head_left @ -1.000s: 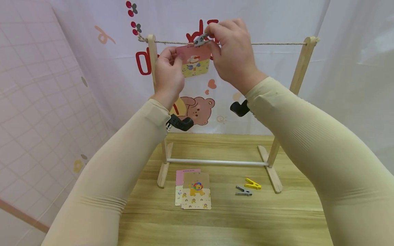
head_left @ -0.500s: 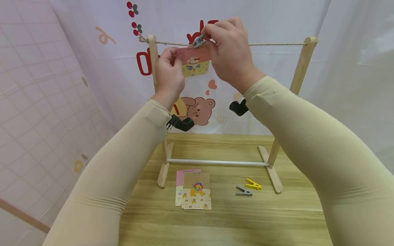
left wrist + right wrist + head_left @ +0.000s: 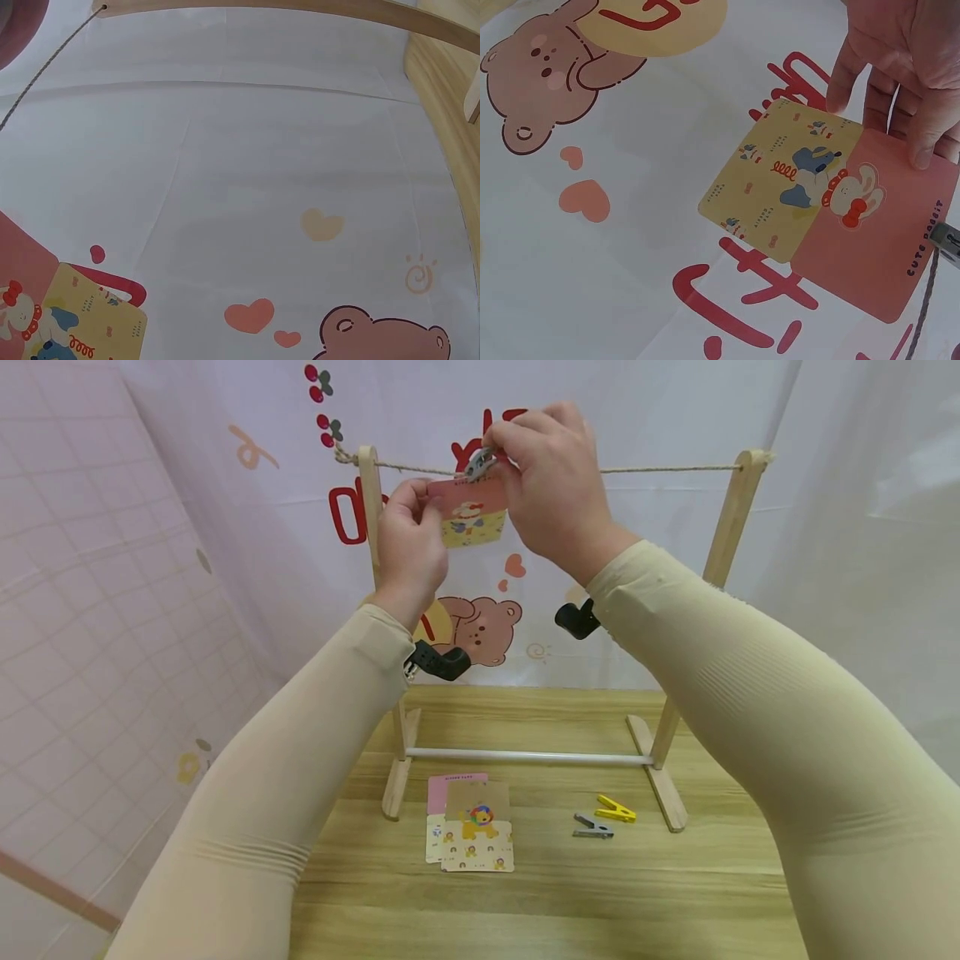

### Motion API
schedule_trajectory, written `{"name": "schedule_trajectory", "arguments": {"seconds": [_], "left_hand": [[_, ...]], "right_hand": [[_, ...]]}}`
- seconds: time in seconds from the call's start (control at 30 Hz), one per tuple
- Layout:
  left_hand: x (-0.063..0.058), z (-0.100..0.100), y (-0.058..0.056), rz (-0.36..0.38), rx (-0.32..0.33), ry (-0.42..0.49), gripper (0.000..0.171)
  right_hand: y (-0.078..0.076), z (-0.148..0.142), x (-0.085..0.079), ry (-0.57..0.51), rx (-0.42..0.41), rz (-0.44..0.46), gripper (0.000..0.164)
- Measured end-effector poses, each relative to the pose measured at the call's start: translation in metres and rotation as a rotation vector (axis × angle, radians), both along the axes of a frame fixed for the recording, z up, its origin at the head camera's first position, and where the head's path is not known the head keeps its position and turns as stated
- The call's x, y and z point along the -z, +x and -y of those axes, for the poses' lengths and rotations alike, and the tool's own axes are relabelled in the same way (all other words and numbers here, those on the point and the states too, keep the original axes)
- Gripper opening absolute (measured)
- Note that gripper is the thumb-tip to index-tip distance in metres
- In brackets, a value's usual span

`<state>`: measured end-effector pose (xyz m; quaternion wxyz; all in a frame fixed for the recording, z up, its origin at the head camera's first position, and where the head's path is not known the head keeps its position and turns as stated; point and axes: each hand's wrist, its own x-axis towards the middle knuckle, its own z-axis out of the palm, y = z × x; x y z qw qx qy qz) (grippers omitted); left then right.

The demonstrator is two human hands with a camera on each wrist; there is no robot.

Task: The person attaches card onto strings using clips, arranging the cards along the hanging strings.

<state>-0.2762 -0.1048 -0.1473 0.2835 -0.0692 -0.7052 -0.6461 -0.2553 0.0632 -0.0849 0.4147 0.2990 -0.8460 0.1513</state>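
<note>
A pink and yellow rabbit card [image 3: 471, 512] is up at the rope [image 3: 667, 469], left of its middle. My left hand [image 3: 412, 539] pinches the card's left side between thumb and fingers. With thumb and fingers my right hand [image 3: 558, 485] grips a grey clothespin [image 3: 480, 463] at the card's top edge, where the rope passes. In the right wrist view the clothespin tip [image 3: 945, 238] overlaps the card beside its printed words. Only a corner of the card [image 3: 97, 315] shows in the left wrist view, and the left hand is out of sight there.
Wooden posts [image 3: 723, 539] hold the rope, joined low down by a white bar [image 3: 525, 755]. On the table [image 3: 570, 910] a lion card [image 3: 478, 843] overlaps a pink card [image 3: 437, 793]. To their right lie a grey clothespin [image 3: 592, 827] and a yellow clothespin [image 3: 615, 808].
My right hand and the clothespin it grips have shifted slightly left along the card's top edge. The left hand keeps its pinch on the card, and the things on the table stay put.
</note>
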Motion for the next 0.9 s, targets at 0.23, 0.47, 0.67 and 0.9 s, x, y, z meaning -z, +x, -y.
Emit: {"name": "schedule_trajectory", "arguments": {"seconds": [0.23,0.47,0.67,0.9], "left_hand": [[0.0018,-0.0008,0.0004,0.012,-0.001,0.000,0.017],[0.0019,-0.0020,-0.0001,0.012,-0.009,0.001,0.018],[0.0011,-0.0033,-0.0010,0.001,-0.010,-0.003,0.020],[0.0029,-0.0034,-0.0001,-0.007,0.010,0.004,0.020]], "right_hand": [[-0.0009,0.0009,-0.0005,0.005,0.010,0.016,0.027],[-0.0005,0.0027,-0.0013,0.026,0.026,0.042,0.029],[-0.0014,0.0054,-0.0014,0.039,0.030,0.044,0.027],[-0.0018,0.0055,0.0008,0.035,0.019,0.047,0.025]]}}
